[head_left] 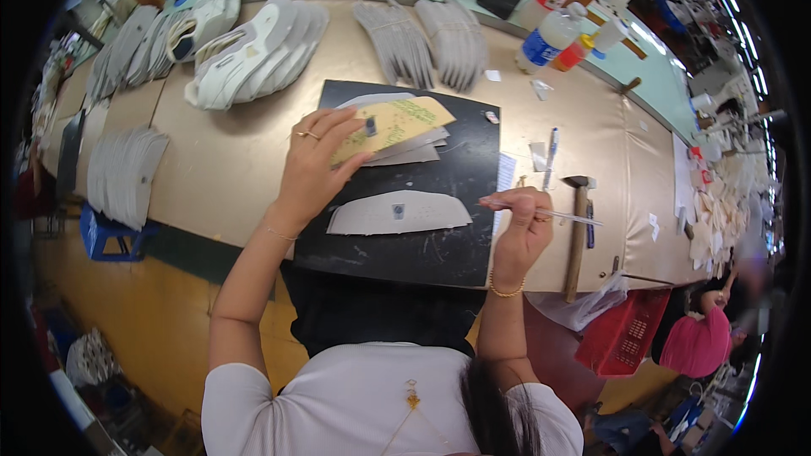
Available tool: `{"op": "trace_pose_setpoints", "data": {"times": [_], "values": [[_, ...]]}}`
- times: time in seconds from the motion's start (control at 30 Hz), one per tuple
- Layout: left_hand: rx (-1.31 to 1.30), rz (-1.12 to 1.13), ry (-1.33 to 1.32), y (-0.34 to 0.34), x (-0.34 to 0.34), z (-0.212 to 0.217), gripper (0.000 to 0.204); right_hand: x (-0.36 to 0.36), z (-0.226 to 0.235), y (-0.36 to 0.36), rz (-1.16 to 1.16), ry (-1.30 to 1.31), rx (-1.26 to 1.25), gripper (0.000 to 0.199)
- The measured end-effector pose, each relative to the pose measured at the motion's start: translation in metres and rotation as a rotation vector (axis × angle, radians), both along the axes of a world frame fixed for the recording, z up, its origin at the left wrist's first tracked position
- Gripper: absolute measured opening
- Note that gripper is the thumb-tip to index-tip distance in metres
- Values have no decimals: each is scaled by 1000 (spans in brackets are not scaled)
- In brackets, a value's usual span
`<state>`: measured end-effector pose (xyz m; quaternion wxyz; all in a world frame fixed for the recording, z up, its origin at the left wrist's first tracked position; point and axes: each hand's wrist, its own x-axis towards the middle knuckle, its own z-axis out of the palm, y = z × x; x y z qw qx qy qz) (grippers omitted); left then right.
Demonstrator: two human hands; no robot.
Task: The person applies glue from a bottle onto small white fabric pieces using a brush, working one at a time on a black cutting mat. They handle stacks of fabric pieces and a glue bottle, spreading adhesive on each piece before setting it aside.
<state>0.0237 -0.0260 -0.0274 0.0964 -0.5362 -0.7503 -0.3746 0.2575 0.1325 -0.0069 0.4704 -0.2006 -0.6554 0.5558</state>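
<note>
My left hand grips a yellow card template, thumb along its lower edge and fingers on top. Handwriting and a small dark patch mark the card. It lies over several light grey cut pieces on a black board. Nearer to me on the board, a single pale curved piece lies flat, with a small dark patch at its middle. At the board's right edge my right hand is closed round a slim clear pen, its tip pointing left toward the curved piece.
Bundled grey pieces and stacked white shoe uppers stand at the back; another stack is at left. To the right lie a hammer, a blue pen and bottles. A red crate stands below the table edge.
</note>
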Motion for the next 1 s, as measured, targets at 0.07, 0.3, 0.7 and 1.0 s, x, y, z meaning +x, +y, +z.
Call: {"op": "trace_pose_setpoints", "data": {"times": [0.07, 0.3, 0.7, 1.0], "values": [[-15, -47, -47, -6, 10, 4, 42, 0, -3, -1, 6, 7, -14, 26], [-161, -291, -75, -25, 62, -20, 37, -3, -8, -6, 36, -31, -8, 28], [-158, -282, -134, -27, 63, -30, 35, -4, -12, -9, 83, -69, -72, 26], [-158, -281, -134, -28, 62, -31, 33, -11, -20, -9, 112, -238, -14, 25]]}}
